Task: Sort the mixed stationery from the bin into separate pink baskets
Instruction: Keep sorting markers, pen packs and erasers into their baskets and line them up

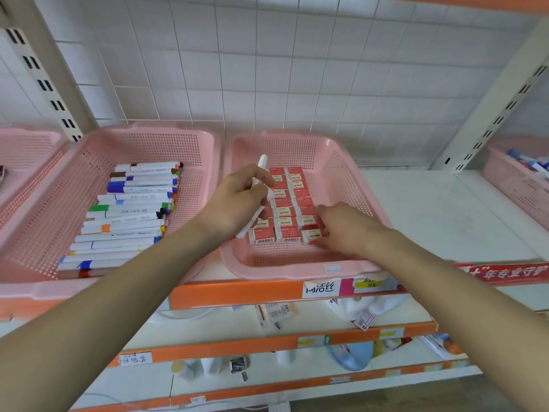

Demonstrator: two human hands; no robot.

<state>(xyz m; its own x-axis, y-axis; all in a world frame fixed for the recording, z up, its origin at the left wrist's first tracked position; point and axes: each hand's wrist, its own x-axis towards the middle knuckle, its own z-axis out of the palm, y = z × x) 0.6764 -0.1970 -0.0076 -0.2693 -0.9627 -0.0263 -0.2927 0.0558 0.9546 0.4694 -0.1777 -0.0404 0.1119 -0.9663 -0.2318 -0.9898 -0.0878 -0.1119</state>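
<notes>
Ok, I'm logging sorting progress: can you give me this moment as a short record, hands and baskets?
left hand: grips a white marker over the right basket
right hand: fingers on the front-right eraser box, grip unclear
left basket: markers lying side by side
right basket: eraser boxes in neat columns

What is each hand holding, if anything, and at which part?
The left hand grips a white marker around its middle. The right hand touches the front right eraser at its right end; a grip cannot be told.
</notes>
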